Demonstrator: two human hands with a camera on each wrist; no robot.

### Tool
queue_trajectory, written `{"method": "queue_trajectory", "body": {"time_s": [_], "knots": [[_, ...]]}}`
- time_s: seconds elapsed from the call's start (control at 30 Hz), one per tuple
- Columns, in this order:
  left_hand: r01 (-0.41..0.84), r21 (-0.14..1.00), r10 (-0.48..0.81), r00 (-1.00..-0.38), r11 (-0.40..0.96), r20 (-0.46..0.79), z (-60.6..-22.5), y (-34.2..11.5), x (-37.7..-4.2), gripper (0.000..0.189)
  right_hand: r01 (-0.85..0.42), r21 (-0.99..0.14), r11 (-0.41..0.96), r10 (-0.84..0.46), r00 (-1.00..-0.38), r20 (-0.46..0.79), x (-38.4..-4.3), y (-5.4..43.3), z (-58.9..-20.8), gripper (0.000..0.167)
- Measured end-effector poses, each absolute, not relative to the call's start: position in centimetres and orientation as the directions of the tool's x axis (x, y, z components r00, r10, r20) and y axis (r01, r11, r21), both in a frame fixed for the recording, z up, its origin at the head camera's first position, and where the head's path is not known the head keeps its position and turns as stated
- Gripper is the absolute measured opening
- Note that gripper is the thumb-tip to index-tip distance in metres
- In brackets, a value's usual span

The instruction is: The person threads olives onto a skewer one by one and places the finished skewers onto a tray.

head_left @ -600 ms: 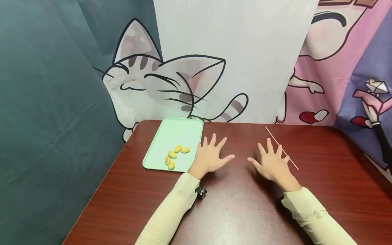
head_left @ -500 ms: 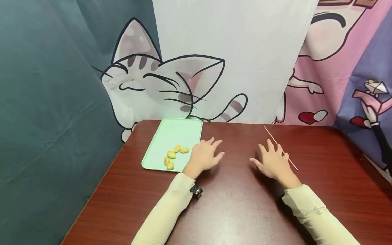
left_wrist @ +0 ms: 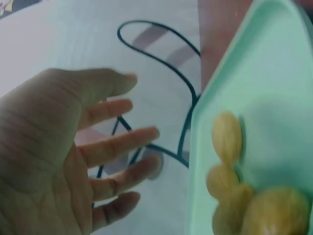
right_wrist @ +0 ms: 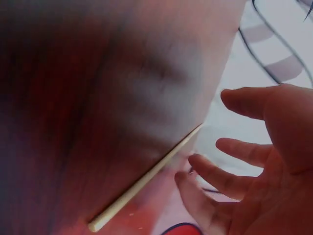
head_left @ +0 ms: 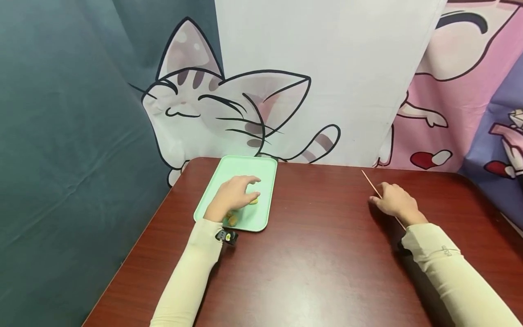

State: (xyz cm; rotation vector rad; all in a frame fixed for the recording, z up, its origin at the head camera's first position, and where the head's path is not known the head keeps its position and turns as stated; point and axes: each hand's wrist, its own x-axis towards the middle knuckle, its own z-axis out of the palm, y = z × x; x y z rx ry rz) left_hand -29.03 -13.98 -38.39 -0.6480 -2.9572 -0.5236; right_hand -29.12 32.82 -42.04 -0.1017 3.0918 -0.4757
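My left hand (head_left: 232, 194) hovers over the pale green tray (head_left: 257, 170) at the table's left, with its fingers bent loosely and apart. Beneath it lie several small yellow oval pieces (left_wrist: 227, 137), partly hidden by the hand in the head view. In the left wrist view nothing sits between thumb and fingers. Over on the right, my right hand (head_left: 395, 200) is above a thin wooden stick (right_wrist: 146, 178), which runs slantwise across the table. The right wrist view shows the thumb and fingers (right_wrist: 244, 152) spread apart, with the stick lying beyond them.
The dark red wooden table (head_left: 310, 254) reaches back to a hanging cloth (head_left: 359, 68) printed with a cartoon cat. Its left edge borders a grey-green curtain (head_left: 73, 159). A black device (head_left: 227, 236) is strapped at the left wrist.
My left hand has shifted left, from beside the tray to above it, its fingers bending. My right hand has moved right, over the stick. The tray and stick stay on the table.
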Motion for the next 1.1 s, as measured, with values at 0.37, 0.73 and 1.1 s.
{"method": "queue_trajectory", "body": {"time_s": [0.37,0.73,1.1], "knots": [[0.402,0.459,0.448,-0.894,0.792,0.011,-40.0,-15.7,-30.8,0.06,0.008,-0.476,0.879,0.003,-1.0,-0.01,-31.1,34.7,-42.8,0.046],[0.386,0.343,0.424,-0.905,0.856,-0.04,-41.3,-15.4,-31.5,0.053,0.009,-0.476,0.879,0.012,-1.0,0.003,-32.1,34.1,-43.6,0.025],[0.35,0.24,0.368,-0.929,0.905,-0.031,-42.2,-15.0,-31.4,0.025,0.077,-0.435,0.897,0.047,-0.996,-0.079,-32.0,33.5,-42.5,0.023]]}}
